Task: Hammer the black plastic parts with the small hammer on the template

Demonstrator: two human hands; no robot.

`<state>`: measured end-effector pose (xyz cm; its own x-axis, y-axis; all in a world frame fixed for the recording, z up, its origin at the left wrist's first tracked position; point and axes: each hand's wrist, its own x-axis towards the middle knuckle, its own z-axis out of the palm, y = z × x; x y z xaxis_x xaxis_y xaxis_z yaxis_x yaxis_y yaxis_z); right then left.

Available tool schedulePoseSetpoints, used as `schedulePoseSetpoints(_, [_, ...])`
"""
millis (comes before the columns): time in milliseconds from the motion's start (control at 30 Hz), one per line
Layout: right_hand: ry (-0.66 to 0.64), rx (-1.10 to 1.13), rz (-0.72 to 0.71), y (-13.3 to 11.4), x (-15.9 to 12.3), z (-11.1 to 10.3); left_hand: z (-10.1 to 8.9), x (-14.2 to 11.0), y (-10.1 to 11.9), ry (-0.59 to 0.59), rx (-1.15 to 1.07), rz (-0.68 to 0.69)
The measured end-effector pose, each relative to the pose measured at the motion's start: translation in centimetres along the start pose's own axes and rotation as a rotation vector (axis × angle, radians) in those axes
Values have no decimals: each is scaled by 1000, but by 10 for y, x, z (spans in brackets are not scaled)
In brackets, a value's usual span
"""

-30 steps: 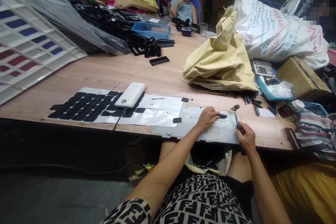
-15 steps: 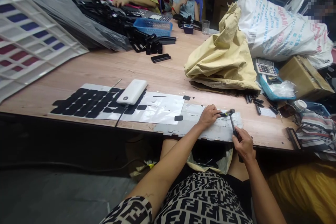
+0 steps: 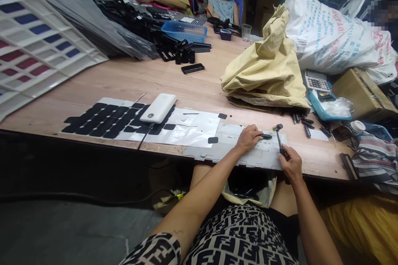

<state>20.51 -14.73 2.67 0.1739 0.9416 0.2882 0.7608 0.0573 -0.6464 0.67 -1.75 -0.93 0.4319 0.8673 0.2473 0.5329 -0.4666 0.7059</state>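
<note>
My right hand (image 3: 291,161) is closed around the dark handle of a small hammer (image 3: 280,136), whose head is raised to the right of my left hand. Between the fingers of my left hand (image 3: 248,137) is a slim black pen-like piece (image 3: 265,136), its end pointing toward the hammer. Under both lies a greyish translucent sheet (image 3: 224,155) at the table's front edge. Beside it, a white sheet (image 3: 202,126) carries rows of black rounded pieces (image 3: 104,120). A white power bank (image 3: 158,108) with a cable rests on that sheet.
A yellow bag (image 3: 264,74) stands behind my hands, with several black pieces (image 3: 306,126) at its right. A blue tray (image 3: 326,107), a calculator (image 3: 317,80) and a cardboard box (image 3: 360,91) sit further right. A blue basket (image 3: 185,32) is across the table, near two people.
The hammer has lifted away from the black piece and moved right with my right hand. My left hand stays nearly in place, holding the piece. The camera view has shifted slightly.
</note>
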Motion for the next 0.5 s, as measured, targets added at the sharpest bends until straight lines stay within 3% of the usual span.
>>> schedulePoseSetpoints(200, [75, 202, 250, 26, 11, 2, -3, -1, 2, -4, -11, 9])
schedulePoseSetpoints(367, [60, 250, 272, 24, 10, 3, -9, -9, 4, -60, 8, 61])
schedulePoseSetpoints(500, [63, 247, 284, 18, 10, 0, -19, -39, 8, -116, -38, 151])
